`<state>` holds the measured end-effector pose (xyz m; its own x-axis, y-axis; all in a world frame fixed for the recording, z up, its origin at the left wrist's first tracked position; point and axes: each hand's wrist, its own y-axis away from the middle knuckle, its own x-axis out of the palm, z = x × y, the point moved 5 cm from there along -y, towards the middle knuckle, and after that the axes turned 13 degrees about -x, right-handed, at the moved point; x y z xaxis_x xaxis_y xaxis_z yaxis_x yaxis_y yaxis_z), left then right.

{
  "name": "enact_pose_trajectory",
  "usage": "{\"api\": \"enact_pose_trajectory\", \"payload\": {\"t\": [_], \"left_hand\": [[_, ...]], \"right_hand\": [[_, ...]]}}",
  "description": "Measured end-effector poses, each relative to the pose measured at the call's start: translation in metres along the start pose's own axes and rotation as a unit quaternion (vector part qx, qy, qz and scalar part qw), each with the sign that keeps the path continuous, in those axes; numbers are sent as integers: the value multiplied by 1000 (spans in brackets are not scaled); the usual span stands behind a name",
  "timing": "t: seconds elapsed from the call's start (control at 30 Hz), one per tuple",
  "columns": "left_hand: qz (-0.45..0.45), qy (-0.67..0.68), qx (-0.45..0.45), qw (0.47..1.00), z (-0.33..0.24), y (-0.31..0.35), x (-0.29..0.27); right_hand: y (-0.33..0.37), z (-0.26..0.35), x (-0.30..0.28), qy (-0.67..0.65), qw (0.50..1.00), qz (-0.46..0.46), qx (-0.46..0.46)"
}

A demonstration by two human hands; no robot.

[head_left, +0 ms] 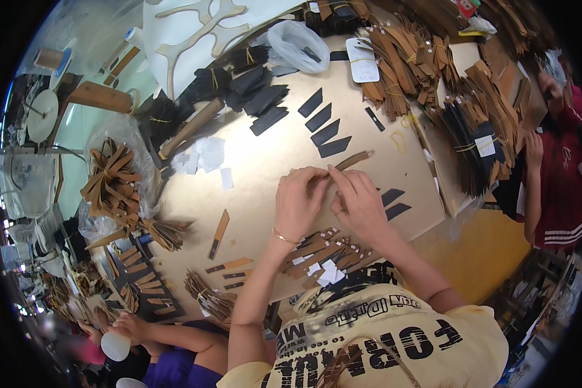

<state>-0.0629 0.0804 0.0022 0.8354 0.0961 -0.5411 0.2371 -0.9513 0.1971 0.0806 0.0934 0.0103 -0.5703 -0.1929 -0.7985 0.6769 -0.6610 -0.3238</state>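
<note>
My left hand (299, 202) and my right hand (362, 205) meet over the middle of the tan work surface, fingers closed in a pinch. Between their fingertips is a brown leather strip (355, 159), whose far end sticks out to the upper right. My fingers hide its near end. Beyond the hands, several black strips (325, 132) lie in a slanted row, and two more dark strips (392, 195) lie beside my right hand. Close to my body is a pile of brown strips (343, 251) with small white labels (330, 273).
Bundled brown strips (401, 58) and black ones (462, 145) fill the far right. A clear plastic bag (297, 46), black pieces (255, 90) and white paper slips (208, 155) lie at far left. Co-workers' arms (533, 181) show at right and lower left (174, 336).
</note>
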Motion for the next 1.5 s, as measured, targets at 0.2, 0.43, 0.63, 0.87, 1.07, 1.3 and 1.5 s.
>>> {"api": "enact_pose_trajectory", "payload": {"t": [0.2, 0.43, 0.63, 0.87, 1.07, 1.3, 1.5], "left_hand": [[55, 164, -68, 983, -8, -12, 5], [29, 196, -105, 975, 1, -12, 7], [-59, 161, -75, 982, 4, -6, 5], [-109, -26, -89, 990, -3, 0, 27], [-125, -51, -90, 987, -7, -7, 30], [-155, -76, -108, 979, -9, -8, 33], [-201, -116, -82, 969, -21, -5, 34]], "right_hand": [[-15, -15, -4, -49, 994, 7, 95], [-22, -32, -9, -111, 990, -26, 81], [-20, -45, -12, -199, 958, -54, 201], [-14, -67, -12, -385, 873, -66, 292], [-12, -72, -13, -372, 882, -53, 286], [-13, -72, -12, -403, 864, -101, 286], [-11, -81, -15, -370, 870, -128, 300]]}}
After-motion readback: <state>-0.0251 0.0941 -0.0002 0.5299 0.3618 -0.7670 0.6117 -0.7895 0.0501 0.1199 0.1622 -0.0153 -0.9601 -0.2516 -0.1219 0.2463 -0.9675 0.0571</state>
